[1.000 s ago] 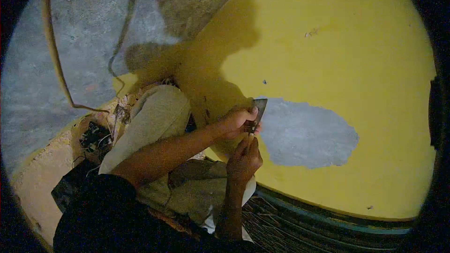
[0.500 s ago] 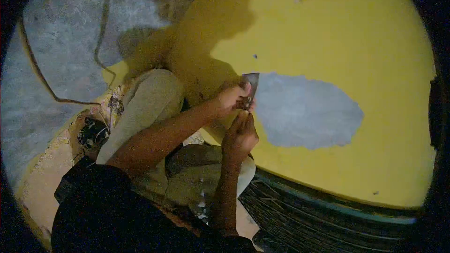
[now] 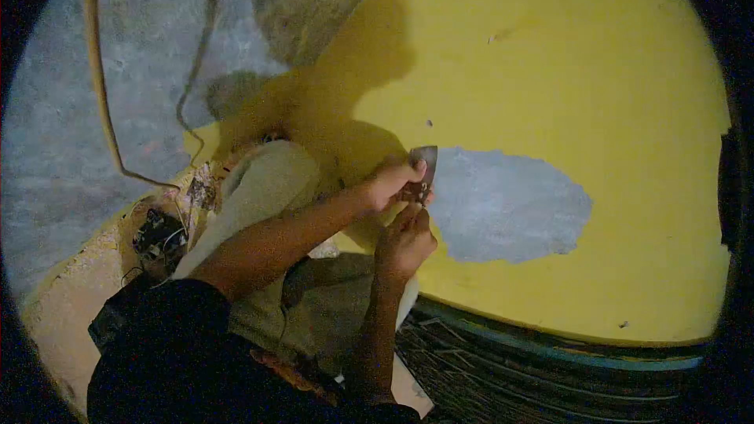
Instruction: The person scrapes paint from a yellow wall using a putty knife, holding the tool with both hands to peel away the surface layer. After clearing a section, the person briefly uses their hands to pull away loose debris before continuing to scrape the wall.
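Observation:
My left hand (image 3: 397,182) is closed around a small flat blade-like tool (image 3: 425,160), its thumb lying on the tool's face. The tool's wide dark end points up, near the left edge of a grey patch (image 3: 510,204) on a yellow surface (image 3: 550,71). Just below, my right hand (image 3: 407,242) has its fingertips pinched together at the tool's lower end. Whether a small piece sits between those fingertips cannot be made out.
A brown cable (image 3: 100,94) runs down the grey floor (image 3: 55,149) on the left to a dark device (image 3: 157,237). Dark ridged material (image 3: 503,369) lies below the yellow surface's edge. Small specks dot the yellow surface.
The view has shifted, so the patch and hands appear slightly lower. Both hands keep nearly the same hold at the tool.

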Demonstrator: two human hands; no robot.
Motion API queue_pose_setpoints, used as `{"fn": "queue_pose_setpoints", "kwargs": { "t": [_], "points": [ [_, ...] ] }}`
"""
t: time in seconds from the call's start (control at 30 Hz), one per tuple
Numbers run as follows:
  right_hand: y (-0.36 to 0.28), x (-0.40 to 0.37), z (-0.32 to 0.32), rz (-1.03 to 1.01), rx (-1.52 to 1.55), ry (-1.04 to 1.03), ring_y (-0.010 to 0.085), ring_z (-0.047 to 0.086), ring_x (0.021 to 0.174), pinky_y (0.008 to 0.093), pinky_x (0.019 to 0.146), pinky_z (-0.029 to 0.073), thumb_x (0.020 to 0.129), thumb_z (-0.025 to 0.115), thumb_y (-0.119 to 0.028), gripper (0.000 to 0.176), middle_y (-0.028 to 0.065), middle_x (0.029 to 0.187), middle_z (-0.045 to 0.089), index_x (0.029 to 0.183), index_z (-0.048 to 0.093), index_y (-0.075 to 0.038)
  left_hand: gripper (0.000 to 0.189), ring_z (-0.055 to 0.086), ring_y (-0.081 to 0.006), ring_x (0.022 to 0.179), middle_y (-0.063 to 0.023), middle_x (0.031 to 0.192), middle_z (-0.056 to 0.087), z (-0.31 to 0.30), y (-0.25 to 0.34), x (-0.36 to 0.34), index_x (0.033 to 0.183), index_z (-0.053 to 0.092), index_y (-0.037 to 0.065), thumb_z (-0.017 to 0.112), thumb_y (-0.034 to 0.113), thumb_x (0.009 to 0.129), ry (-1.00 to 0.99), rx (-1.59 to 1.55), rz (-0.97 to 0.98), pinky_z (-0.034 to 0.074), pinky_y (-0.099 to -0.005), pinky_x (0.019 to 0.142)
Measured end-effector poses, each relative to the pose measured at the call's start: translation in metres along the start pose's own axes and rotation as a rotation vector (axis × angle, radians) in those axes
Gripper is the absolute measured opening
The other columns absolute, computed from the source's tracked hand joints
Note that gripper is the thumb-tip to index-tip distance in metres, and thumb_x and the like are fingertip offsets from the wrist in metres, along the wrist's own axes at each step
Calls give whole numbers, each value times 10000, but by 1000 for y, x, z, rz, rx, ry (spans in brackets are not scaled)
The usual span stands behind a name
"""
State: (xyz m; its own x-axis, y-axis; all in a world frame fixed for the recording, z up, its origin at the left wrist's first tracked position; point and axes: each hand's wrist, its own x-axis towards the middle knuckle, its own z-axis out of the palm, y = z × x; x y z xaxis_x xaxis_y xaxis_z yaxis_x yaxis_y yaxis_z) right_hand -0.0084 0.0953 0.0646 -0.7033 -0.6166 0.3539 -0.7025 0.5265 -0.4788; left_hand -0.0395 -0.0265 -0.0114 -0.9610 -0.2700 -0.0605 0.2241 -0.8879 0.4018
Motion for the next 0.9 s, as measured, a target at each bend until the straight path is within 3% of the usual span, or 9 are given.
{"fn": "queue_pose_setpoints", "kwargs": {
  "t": [0.03, 0.07, 0.2, 0.27, 0.3, 0.37, 0.5, 0.63, 0.9],
  "points": [
    [10, 9, 10, -238, 54, 58, 436, 625, 731, 452, 621, 498, 953, 492, -219, 277, 272, 793, 622, 1045, 603, 18, 300, 629, -202, 734, -97, 798, 619, -3, -8, 2, 919, 571, 29, 501, 317, 972, -90, 2, 86, 515, -339, 646],
    [15, 17, 18, -474, 106, 116, 438, 627, 727, 444, 620, 502, 955, 491, -218, 297, 275, 780, 622, 1098, 595, 21, 276, 623, -196, 724, -89, 786, 620, -2, 16, -27, 900, 583, 39, 482, 282, 981, -65, 729, 600, 506, -340, 622],
    [-58, 48, -13, -88, -59, -374, 446, 618, 818, 416, 678, 503, 967, 482, -255, 340, 284, 915, 632, 1158, 586, 6, 311, 623, -191, 730, -83, 772, 619, -14, 66, -29, 874, 598, 44, 462, 300, 989, 84, 159, 237, 498, -330, 629],
    [-71, 31, -15, 17, 55, -259, 417, 620, 819, 401, 689, 497, 983, 459, -250, 332, 275, 934, 629, 1154, 592, 1, 349, 623, -176, 734, -82, 783, 633, -6, 61, -48, 875, 609, 33, 456, 325, 990, 82, 985, 650, 490, -313, 630],
    [-69, 22, -10, 11, 56, -255, 417, 620, 819, 401, 689, 497, 983, 459, -250, 332, 275, 934, 629, 1154, 592, 1, 349, 623, -176, 734, -82, 783, 633, -4, 59, -49, 875, 609, 33, 456, 325, 990, 80, 986, 658, 490, -313, 630],
    [-51, 6, 3, 17, 159, -36, 359, 634, 769, 382, 679, 495, 991, 451, -257, 335, 250, 838, 629, 1131, 600, 8, 387, 619, -155, 723, -76, 792, 643, 1, 47, -41, 882, 609, 16, 447, 349, 995, 175, 258, 49, 493, -311, 650],
    [-23, 1, -4, 26, 198, 9, 329, 630, 770, 386, 694, 493, 980, 487, -254, 329, 230, 863, 631, 1120, 603, 19, 259, 617, -150, 703, -66, 788, 651, 15, 39, -45, 908, 604, 21, 522, 258, 973, 141, 626, 462, 504, -313, 681],
    [-31, -4, -22, -100, -23, 174, 295, 604, 780, 393, 690, 489, 938, 570, -173, 281, 185, 913, 591, 1105, 598, 51, 169, 648, -183, 796, -92, 947, 662, 21, 14, -48, 1019, 568, 11, 576, 155, 930, 38, 369, 516, 514, -315, 759],
    [-18, -20, -40, 45, -127, 158, 201, 588, 698, 329, 570, 472, 909, 632, -212, 305, 165, 836, 582, 1050, 583, 55, 361, 660, -225, 868, -110, 963, 647, 49, -5, -46, 1067, 558, -7, 495, 338, 981, -9, 105, 172, 523, -362, 830]
  ]
}}
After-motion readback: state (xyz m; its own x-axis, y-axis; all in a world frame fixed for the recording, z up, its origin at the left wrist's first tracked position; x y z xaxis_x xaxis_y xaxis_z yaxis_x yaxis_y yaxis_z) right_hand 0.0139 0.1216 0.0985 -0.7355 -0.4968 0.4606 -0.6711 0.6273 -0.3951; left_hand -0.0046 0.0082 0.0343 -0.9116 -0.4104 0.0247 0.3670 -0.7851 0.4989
